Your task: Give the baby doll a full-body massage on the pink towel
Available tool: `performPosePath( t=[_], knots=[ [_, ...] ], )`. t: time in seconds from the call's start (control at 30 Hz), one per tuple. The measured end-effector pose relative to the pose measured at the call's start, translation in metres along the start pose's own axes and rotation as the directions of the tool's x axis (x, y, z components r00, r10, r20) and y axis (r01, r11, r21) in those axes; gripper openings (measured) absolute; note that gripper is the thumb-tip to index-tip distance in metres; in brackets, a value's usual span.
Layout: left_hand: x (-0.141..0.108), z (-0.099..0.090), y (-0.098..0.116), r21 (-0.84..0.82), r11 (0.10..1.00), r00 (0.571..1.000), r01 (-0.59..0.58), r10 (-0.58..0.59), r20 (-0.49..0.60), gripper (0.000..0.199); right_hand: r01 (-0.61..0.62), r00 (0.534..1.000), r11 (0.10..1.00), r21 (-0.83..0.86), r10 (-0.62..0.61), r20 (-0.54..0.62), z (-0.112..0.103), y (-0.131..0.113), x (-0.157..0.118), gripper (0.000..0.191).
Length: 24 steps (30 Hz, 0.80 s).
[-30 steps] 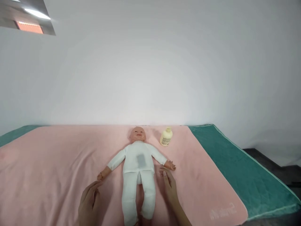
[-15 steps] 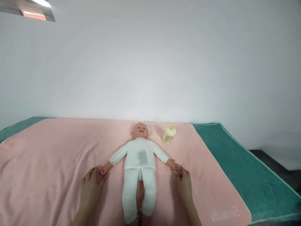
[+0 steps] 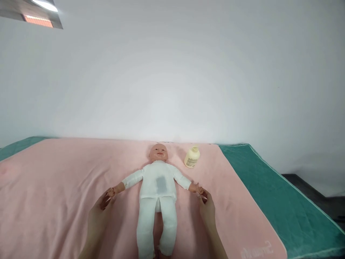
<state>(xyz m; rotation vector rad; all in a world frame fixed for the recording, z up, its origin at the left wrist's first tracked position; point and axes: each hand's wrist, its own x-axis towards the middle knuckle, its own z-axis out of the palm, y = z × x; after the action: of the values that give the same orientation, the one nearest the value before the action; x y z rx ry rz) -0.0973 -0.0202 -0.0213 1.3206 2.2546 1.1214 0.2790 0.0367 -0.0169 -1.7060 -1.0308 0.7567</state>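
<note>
Both hands have just reached the ends of the baby doll's (image 3: 157,180) outstretched arms, the right hand (image 3: 207,210) having come outward from beside the trunk, so the two limbs now appear to be held evenly, one on each side. The grip of the left hand (image 3: 97,216) is lightly closed, thumb and fingertips around the doll's small hand (image 3: 111,192) on that side; the right fingers and thumb are likewise together on the doll's other hand (image 3: 199,189), though the exact contact is partly hidden. The doll lies on its back near the middle of the pink blanket (image 3: 54,187), its head close to the far edge and its legs running toward the near edge. Its head and hands look like smooth, hard plastic with a slight sheen, while the body wears matte white cloth, softly padded and creased, with a grey rectangular patch (image 3: 161,184) on the chest. A rounded pale-yellow bottle (image 3: 192,158) with a narrower top and dark printing rests near the far right corner of the blanket, beside the head and apart from both hands. The blanket is soft, with long folds on the left, a rounded near right corner and faint lettering there; beneath it spreads a velvety green cover (image 3: 283,201) with pale piping.
</note>
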Motion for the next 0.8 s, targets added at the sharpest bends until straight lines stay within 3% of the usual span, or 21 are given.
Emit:
performPosePath(
  t=[0.07,0.13,0.27,0.4,0.47,0.57,0.67,0.73,0.8],
  knots=[
    [0.002,0.001,0.013,-0.152,0.979,0.989,0.138,-0.143,-0.026,0.047,-0.018,0.999,0.999,0.031,0.019,-0.033,0.004,-0.004,0.003,0.056],
    [0.006,0.003,0.027,-0.278,0.944,0.98,0.177,-0.196,-0.042,0.047,0.005,0.999,0.999,0.053,-0.002,-0.052,0.008,-0.01,0.005,0.055],
    [0.012,0.01,0.051,-0.371,0.926,0.994,0.071,-0.098,-0.055,0.048,0.092,0.993,0.99,0.103,-0.083,-0.086,0.019,-0.028,0.004,0.048],
    [0.011,0.025,0.066,-0.254,0.956,0.987,-0.15,0.161,0.025,0.049,0.287,0.957,0.944,0.162,-0.29,-0.003,0.034,-0.046,-0.005,0.043],
    [0.009,0.035,0.07,-0.221,0.92,0.926,-0.325,0.357,0.122,0.046,0.394,0.911,0.909,0.137,-0.406,0.073,0.042,-0.052,-0.01,0.039],
    [0.007,0.051,0.073,-0.164,0.782,0.749,-0.601,0.623,0.223,0.038,0.545,0.825,0.837,0.045,-0.545,0.149,0.054,-0.053,-0.019,0.033],
    [0.008,0.064,0.073,-0.093,0.642,0.602,-0.761,0.753,0.265,0.037,0.707,0.692,0.707,-0.034,-0.681,0.24,0.064,-0.047,-0.027,0.032],
    [0.009,0.069,0.073,-0.07,0.589,0.55,-0.805,0.785,0.286,0.038,0.812,0.571,0.58,-0.062,-0.768,0.291,0.071,-0.041,-0.032,0.033],
    [0.01,0.072,0.073,-0.07,0.567,0.526,-0.821,0.797,0.295,0.039,0.886,0.459,0.459,-0.073,-0.84,0.289,0.077,-0.036,-0.034,0.036]
  ],
)
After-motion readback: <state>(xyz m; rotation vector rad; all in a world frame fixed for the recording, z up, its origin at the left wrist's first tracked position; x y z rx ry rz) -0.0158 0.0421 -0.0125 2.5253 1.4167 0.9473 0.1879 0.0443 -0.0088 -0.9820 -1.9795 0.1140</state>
